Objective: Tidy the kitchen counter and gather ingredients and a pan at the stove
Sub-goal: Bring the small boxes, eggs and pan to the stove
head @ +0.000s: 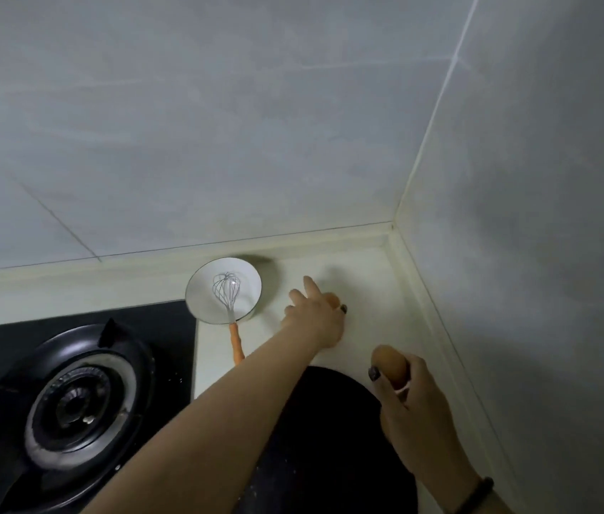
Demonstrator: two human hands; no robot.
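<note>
Pale surface point(367, 276) in tiled corner, stove burner point(74, 398) near left. Left hand point(315, 320) sets an egg point(331, 300) down right of bowl point(223, 290) with whisk point(227, 291); grip loosening, fingers spread. Right hand point(410, 395) grips second egg point(389, 367) above dark pan point(330, 421). Next: place it beside first, gently, against rolling.

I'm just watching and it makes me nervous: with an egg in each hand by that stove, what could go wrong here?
The egg under the left hand sits on flat counter and might roll once released. The right hand holds its egg above the dark pan; a slip could crack it. The whisk leans over the bowl rim, so a nudge could tip it.
</note>
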